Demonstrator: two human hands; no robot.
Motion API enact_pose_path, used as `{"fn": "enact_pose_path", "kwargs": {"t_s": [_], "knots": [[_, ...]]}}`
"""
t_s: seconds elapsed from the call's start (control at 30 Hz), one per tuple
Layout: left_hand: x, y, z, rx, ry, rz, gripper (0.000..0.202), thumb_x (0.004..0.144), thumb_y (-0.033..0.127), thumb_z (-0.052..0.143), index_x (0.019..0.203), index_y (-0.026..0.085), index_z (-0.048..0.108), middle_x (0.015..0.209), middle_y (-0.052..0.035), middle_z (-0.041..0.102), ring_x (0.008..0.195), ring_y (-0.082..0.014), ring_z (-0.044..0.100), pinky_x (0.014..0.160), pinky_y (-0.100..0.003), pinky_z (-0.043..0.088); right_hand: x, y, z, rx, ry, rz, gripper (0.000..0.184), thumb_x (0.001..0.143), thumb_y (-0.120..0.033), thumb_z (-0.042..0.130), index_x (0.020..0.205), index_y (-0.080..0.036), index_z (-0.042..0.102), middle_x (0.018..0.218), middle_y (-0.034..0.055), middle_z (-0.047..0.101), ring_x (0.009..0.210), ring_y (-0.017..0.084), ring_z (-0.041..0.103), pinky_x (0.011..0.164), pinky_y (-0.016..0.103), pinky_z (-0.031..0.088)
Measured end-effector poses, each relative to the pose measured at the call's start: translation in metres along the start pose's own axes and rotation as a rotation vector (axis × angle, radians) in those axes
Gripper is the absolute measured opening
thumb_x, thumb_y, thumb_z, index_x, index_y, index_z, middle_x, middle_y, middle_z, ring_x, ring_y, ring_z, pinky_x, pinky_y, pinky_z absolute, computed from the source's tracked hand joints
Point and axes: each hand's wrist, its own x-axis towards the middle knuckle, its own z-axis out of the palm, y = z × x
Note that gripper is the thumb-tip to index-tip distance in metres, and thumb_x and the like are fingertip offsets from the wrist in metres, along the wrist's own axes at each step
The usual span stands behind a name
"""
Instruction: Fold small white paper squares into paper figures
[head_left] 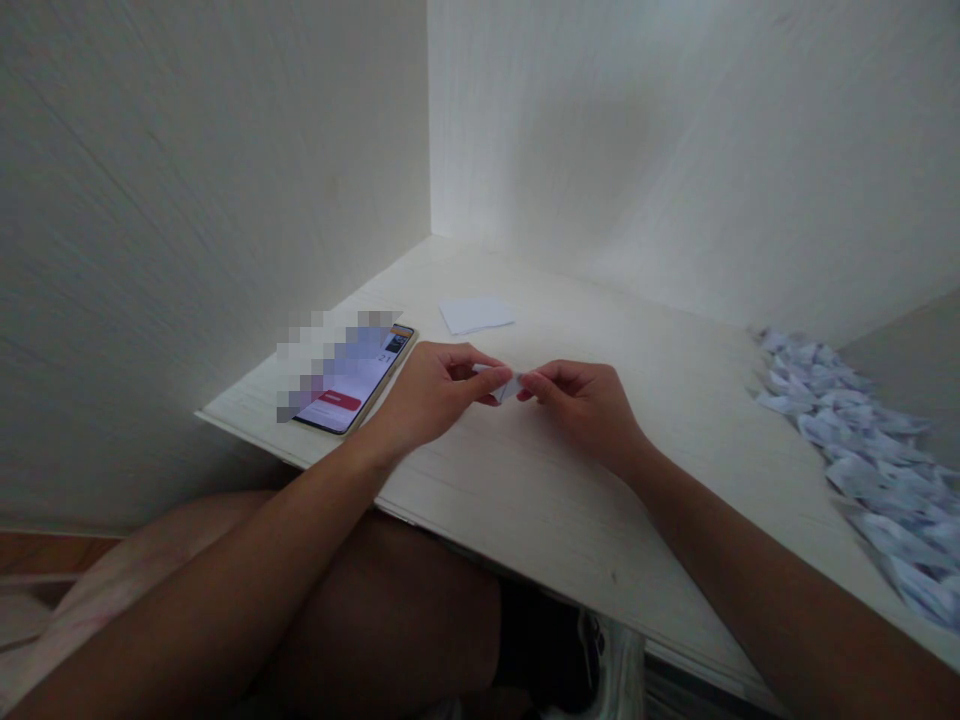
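Observation:
Between my two hands, a little above the white table (465, 480), is a small piece of folded white paper (509, 388). My left hand (450, 385) pinches its left side between thumb and fingers. The right end is in the pinch of my right hand (581, 395). Fingers cover much of the paper, so its full shape is hidden. Just behind my hands lies a flat white paper sheet or small stack (477, 314).
A phone (356, 380) with its screen lit lies left of my left hand, partly blurred out. Along the table's right side spreads a heap of folded white paper pieces (862, 440). White walls (600, 130) close off the back and left.

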Motion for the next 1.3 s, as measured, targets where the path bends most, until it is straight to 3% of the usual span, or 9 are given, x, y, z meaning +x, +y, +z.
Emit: {"fn": "enact_pose_path", "kwargs": {"t_s": [0.23, 0.87, 1.0, 1.3], "knots": [[-0.0003, -0.0048, 0.0036, -0.141, 0.045, 0.010, 0.031, 0.079, 0.041, 0.088, 0.096, 0.015, 0.085, 0.088, -0.0091, 0.083, 0.074, -0.0188, 0.077, 0.074, -0.033, 0.067, 0.0015, 0.0042, -0.0028, 0.020, 0.016, 0.029, 0.026, 0.089, -0.039, 0.072, 0.072, -0.021, 0.080, 0.066, 0.0010, 0.074, 0.060, 0.013, 0.057, 0.063, 0.029, 0.041], [-0.0029, 0.0023, 0.0088, -0.214, 0.161, 0.086, 0.019, 0.071, 0.033, 0.092, 0.071, 0.017, 0.081, 0.074, -0.0037, 0.077, 0.066, -0.0124, 0.071, 0.061, -0.024, 0.063, 0.0011, -0.0016, -0.0037, 0.092, -0.004, 0.075, 0.025, 0.086, -0.041, 0.075, 0.070, -0.022, 0.079, 0.069, 0.0016, 0.075, 0.065, 0.015, 0.059, 0.066, 0.030, 0.043], [-0.0023, 0.0031, 0.0099, -0.217, 0.190, 0.047, 0.023, 0.068, 0.033, 0.093, 0.065, 0.016, 0.078, 0.069, -0.0033, 0.075, 0.061, -0.0116, 0.067, 0.058, -0.024, 0.061, 0.0013, -0.0012, -0.0028, 0.071, 0.012, 0.091, 0.026, 0.085, -0.041, 0.076, 0.068, -0.022, 0.078, 0.067, 0.0018, 0.074, 0.063, 0.015, 0.059, 0.065, 0.030, 0.044], [-0.0014, 0.0048, 0.0094, -0.244, 0.151, -0.051, 0.037, 0.070, 0.048, 0.091, 0.076, 0.013, 0.081, 0.072, -0.0074, 0.075, 0.068, -0.0162, 0.070, 0.056, -0.025, 0.060, 0.0035, 0.0050, -0.0023, 0.082, 0.036, 0.138, 0.029, 0.087, -0.044, 0.075, 0.069, -0.021, 0.077, 0.069, 0.0029, 0.075, 0.062, 0.014, 0.059, 0.064, 0.030, 0.046]]}}
